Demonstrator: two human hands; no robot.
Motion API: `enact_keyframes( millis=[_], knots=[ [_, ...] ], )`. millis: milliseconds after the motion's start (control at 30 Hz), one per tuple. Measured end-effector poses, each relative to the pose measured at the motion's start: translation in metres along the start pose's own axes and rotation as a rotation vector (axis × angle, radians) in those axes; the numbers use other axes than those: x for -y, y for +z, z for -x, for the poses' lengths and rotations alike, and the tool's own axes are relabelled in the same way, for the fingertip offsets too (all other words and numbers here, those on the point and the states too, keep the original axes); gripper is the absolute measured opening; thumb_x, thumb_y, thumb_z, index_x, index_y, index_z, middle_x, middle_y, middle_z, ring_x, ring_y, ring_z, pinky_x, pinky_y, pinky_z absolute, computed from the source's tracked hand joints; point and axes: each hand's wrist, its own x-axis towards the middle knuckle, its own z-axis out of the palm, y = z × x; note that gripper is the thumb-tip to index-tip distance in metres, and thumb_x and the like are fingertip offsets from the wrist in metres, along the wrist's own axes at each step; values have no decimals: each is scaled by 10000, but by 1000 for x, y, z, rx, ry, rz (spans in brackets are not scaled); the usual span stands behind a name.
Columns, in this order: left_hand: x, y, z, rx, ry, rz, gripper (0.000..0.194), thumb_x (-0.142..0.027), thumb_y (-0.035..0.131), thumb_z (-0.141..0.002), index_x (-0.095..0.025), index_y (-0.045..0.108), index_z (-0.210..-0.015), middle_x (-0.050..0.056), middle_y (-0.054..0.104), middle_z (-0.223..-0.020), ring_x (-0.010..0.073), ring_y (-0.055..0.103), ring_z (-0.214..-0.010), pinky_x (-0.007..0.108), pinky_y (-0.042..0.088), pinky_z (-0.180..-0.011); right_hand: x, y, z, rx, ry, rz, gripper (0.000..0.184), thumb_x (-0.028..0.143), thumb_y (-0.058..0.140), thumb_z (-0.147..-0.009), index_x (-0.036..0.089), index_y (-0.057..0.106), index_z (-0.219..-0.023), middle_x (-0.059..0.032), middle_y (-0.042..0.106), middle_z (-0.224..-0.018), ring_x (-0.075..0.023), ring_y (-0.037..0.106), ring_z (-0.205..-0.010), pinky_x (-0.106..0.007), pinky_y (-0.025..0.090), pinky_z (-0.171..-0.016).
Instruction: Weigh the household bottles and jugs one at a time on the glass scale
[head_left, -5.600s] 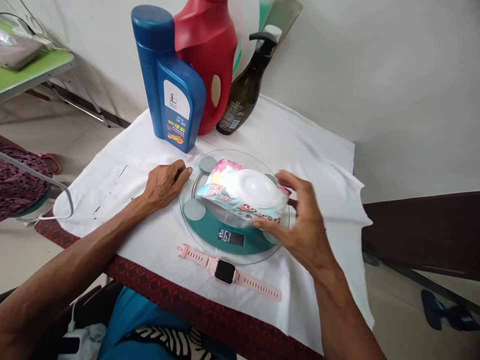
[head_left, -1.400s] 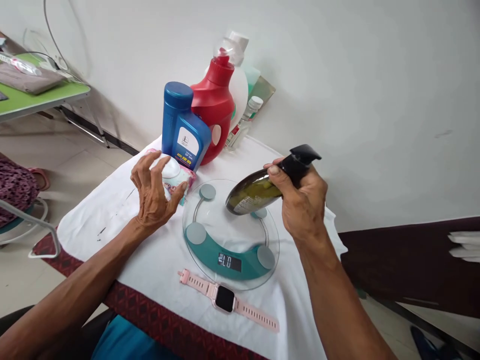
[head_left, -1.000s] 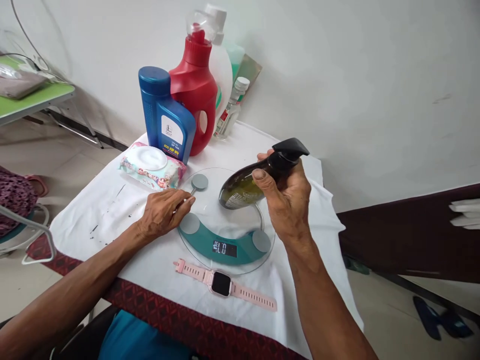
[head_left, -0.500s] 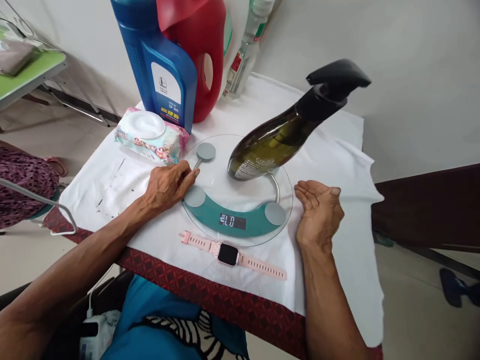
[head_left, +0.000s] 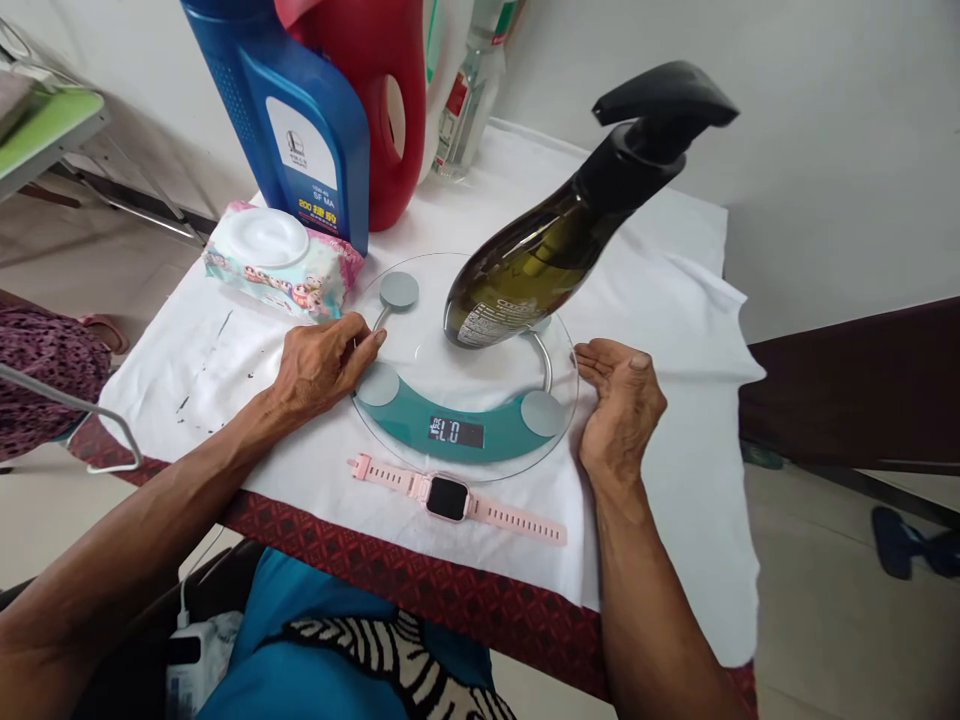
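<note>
A round glass bathroom scale [head_left: 480, 455] with a teal curved band and lit display lies on the white cloth. A dark green pump bottle [head_left: 525, 270] with a black pump head stands on the glass, appearing slanted in this view. At the scale's left edge, my left hand [head_left: 322, 365] is closed with curled fingers, its thumb over the rim. My right hand [head_left: 622, 410] rests on its side by the right rim, palm inward and fingers stretched out, fingertips at the glass edge. A pink smartwatch [head_left: 448, 497] lies flat in front of the scale, strap unfastened.
Behind on the left are a wet-wipes pack [head_left: 277, 260], a blue oil jug [head_left: 315, 150], a red jug [head_left: 382, 120] and a clear bottle [head_left: 465, 110]. The white cloth [head_left: 675, 500] covers a dark red patterned table cover [head_left: 420, 580]. A wall stands behind.
The view has shifted slightly, moving the table items left and up in the picture. My right fingertips are a little closer to the scale's rim. The bottle stays on the glass.
</note>
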Motion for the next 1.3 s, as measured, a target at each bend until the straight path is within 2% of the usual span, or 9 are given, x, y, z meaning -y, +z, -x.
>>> enact_keyframes(
  millis=[333, 467, 567, 700, 833, 933, 1033, 1200, 1300],
  knots=[
    [1, 1, 1, 19, 11, -17, 327, -309, 597, -1052, -182, 598, -751, -31, 626, -597, 74, 488, -475, 226, 324, -495, 0, 2, -2, -35, 37, 1, 735, 841, 372, -993, 195, 710, -1081, -102, 769, -1072, -264, 757, -1040, -548, 573, -1024],
    [3, 1, 2, 20, 6, -29, 328, -306, 598, -1051, -178, 608, -749, -30, 615, -586, 75, 477, -470, 228, 327, -498, -1, 3, -3, -55, 53, -21, 762, 873, 385, -961, 190, 710, -1053, -99, 766, -1032, -263, 760, -987, -557, 578, -1005],
    [3, 1, 2, 12, 8, -20, 340, -306, 598, -1051, -178, 598, -736, -38, 587, -577, 73, 455, -465, 227, 323, -496, 11, 0, -2, -61, 16, -12, 736, 853, 379, -978, 201, 708, -1067, -103, 764, -1077, -290, 749, -1082, -602, 542, -1058],
    [2, 0, 2, 17, 1, -19, 347, -315, 583, -1061, -184, 591, -740, -45, 566, -569, 75, 438, -459, 228, 319, -495, 49, 1, -6, 109, -134, -45, 630, 771, 617, -933, 255, 651, -1291, -104, 701, -1379, -316, 616, -1392, -649, 401, -1221],
    [2, -2, 2, 44, 2, -19, 350, -325, 552, -1076, -191, 584, -754, -45, 574, -573, 85, 496, -473, 228, 326, -503, 86, 25, -16, 327, -156, -106, 927, 636, 934, -696, 319, 501, -1453, -99, 561, -1584, -324, 503, -1514, -628, 394, -1253],
    [1, -3, 1, 42, 7, -32, 361, -324, 536, -1086, -197, 568, -749, -54, 561, -562, 83, 499, -456, 223, 322, -495, 99, 51, -24, 360, -93, -109, 955, 533, 996, -635, 325, 498, -1423, -93, 658, -1453, -312, 649, -1335, -573, 528, -1144],
    [-1, -5, -1, 26, 47, -44, 379, -314, 505, -1103, -202, 542, -743, -65, 544, -556, 76, 500, -432, 219, 325, -485, 104, 66, -26, 351, -16, -62, 794, 481, 988, -649, 305, 571, -1302, -55, 770, -1191, -288, 750, -1071, -514, 613, -992],
    [-2, -6, -4, -16, 107, -76, 402, -309, 462, -1129, -214, 506, -740, -82, 503, -541, 71, 503, -402, 222, 339, -457, 109, 69, -32, 380, 56, -127, 602, 437, 980, -652, 275, 657, -1134, -22, 805, -1039, -260, 773, -956, -436, 638, -891],
    [-1, -3, -4, -24, 113, -62, 375, -308, 450, -1135, -222, 529, -778, -84, 516, -553, 80, 532, -409, 226, 366, -457, 110, 66, -63, 281, 33, -234, 573, 472, 956, -680, 245, 685, -1131, -46, 809, -1054, -261, 774, -963, -459, 639, -912]
  ],
)
